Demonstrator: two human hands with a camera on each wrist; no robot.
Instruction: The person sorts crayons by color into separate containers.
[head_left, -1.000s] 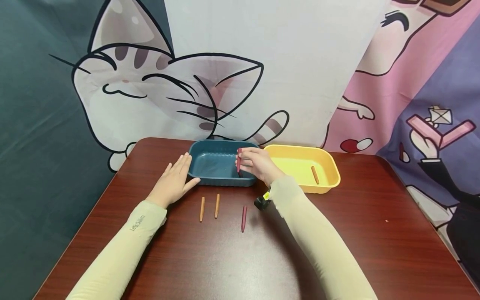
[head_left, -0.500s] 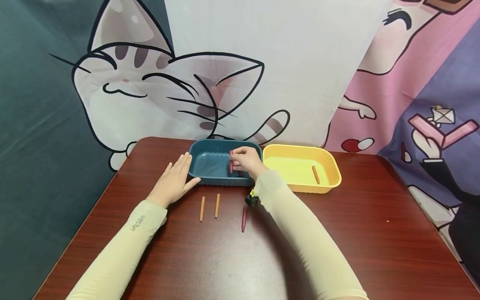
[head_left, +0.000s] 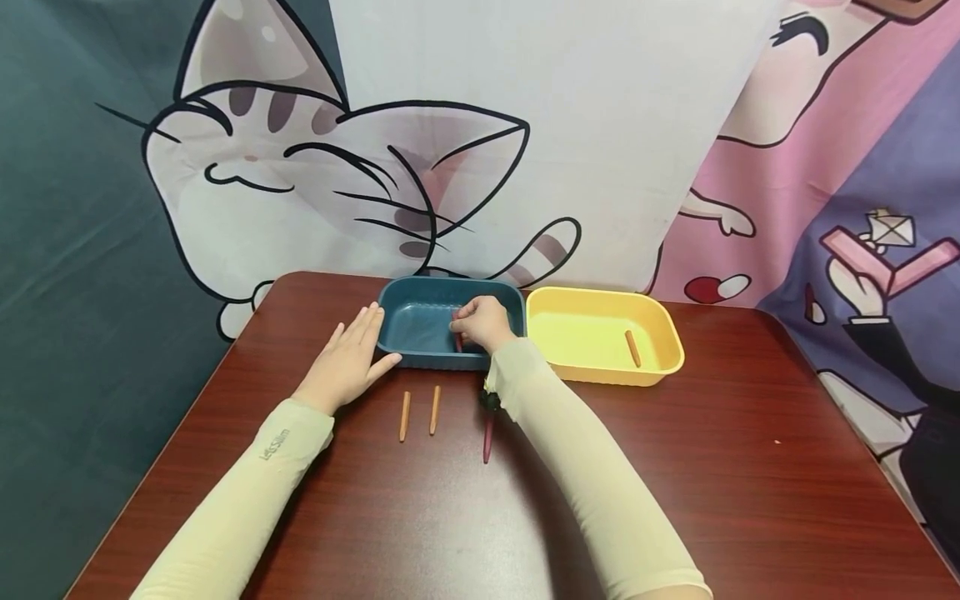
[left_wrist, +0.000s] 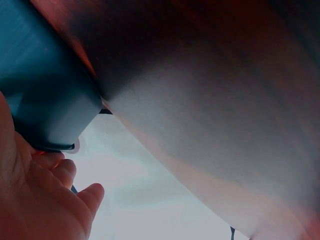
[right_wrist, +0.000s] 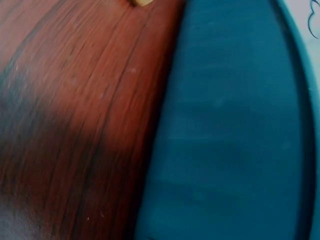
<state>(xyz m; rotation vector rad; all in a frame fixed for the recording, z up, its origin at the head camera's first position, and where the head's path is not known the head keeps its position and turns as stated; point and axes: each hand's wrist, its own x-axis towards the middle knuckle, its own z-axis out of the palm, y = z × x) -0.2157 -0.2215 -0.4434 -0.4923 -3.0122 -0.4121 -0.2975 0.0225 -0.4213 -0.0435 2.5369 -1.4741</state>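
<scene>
My right hand [head_left: 483,323] is inside the blue basin [head_left: 420,360] and pinches a dark red crayon [head_left: 458,337], held close to upright; its lower end is hard to make out. My left hand [head_left: 341,362] lies with straight fingers against the basin's left end, thumb by the front corner. In the left wrist view, the left hand's fingertips [left_wrist: 92,195] reach past the basin's wall [left_wrist: 55,100]. The right wrist view has the basin's outer side [right_wrist: 225,125] but not the fingers. Two orange-brown crayons [head_left: 405,417] and a dark red crayon [head_left: 488,440] lie on the table before the basin.
A yellow basin [head_left: 551,367] stands right beside the blue one, with one orange-brown crayon [head_left: 633,348] in it. Both stand near the back edge of the brown table [head_left: 735,467]. A cartoon-printed cloth [head_left: 600,125] hangs behind.
My right hand has moved left and down into the blue basin with the dark red crayon. My left hand has stayed in place.
</scene>
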